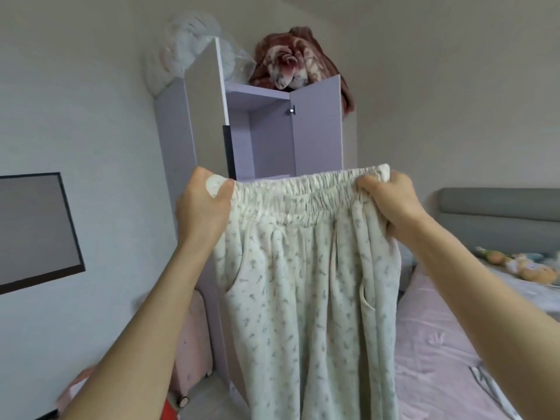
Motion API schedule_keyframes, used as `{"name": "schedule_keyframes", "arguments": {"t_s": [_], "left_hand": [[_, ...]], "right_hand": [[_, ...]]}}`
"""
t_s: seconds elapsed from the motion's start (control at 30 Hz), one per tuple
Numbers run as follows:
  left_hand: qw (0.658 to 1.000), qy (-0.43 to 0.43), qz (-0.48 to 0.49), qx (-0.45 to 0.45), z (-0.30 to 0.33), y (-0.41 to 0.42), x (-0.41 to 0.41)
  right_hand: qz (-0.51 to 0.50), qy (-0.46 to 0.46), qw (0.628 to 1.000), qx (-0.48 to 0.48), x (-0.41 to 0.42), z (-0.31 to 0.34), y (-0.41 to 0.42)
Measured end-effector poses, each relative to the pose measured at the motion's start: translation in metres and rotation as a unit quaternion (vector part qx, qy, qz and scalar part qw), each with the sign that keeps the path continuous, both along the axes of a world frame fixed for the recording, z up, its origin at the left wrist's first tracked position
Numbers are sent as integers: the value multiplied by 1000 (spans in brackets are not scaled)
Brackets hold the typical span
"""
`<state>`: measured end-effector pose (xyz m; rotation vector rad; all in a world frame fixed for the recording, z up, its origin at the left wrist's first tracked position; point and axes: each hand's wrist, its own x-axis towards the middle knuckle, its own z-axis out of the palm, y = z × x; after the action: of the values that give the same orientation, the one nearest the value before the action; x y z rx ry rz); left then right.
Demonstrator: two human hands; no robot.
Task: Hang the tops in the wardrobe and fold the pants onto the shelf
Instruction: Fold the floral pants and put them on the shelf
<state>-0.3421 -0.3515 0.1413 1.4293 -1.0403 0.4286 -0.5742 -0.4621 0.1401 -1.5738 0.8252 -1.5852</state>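
A pair of cream pants (306, 298) with a small floral print is held up by its elastic waistband in front of the camera, the legs hanging straight down out of the bottom of the view. The left end of the waistband is gripped by the left hand (201, 207), whose thumb is pressed over a bunched fold of the fabric while the fingers are curled behind it. The right end is clamped by the right hand (391, 201), the fingers being curled over the gathered band and the cloth pinched beneath them. The waistband is stretched between the two hands and is tilted slightly, the right end being higher. Behind the pants, farther off, a lilac wardrobe (169, 153) is seen with both doors swung open; the part of its interior that shows above the waistband holds only a top shelf board and bare back panel, and the lower part is hidden by the pants, so what is inside there cannot be told. On top of the wardrobe a dark red patterned blanket (291, 59) is piled to the right, and a clear plastic bag (178, 47) of pale bedding is stowed to the left. A bed (439, 359) with a pink sheet and a grey headboard lies to the right, with soft toys (521, 265) near the headboard. A dark-framed screen (33, 228) is mounted on the left wall.
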Motion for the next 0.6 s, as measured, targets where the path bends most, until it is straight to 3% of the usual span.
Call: {"name": "schedule_keyframes", "arguments": {"t_s": [0.07,0.17,0.23,0.3,0.43,0.53,0.6], "left_hand": [[990,61,-70,106,1,-8,-9],[923,178,-202,273,-15,-13,-14],[901,264,-248,237,-20,-11,-7],[885,337,-285,151,-17,-9,-4],[860,319,-388,98,1,-4,-35],[853,292,-419,105,-2,3,-55],[828,298,-459,117,-10,10,-59]], "right_hand": [[-15,50,999,1,12,3,0],[2,182,979,86,15,-16,-1],[18,152,979,134,7,-24,-1],[36,90,989,114,4,-21,3],[141,55,988,11,23,-2,31],[232,87,969,14,30,-7,49],[258,94,961,29,26,-11,53]]}}
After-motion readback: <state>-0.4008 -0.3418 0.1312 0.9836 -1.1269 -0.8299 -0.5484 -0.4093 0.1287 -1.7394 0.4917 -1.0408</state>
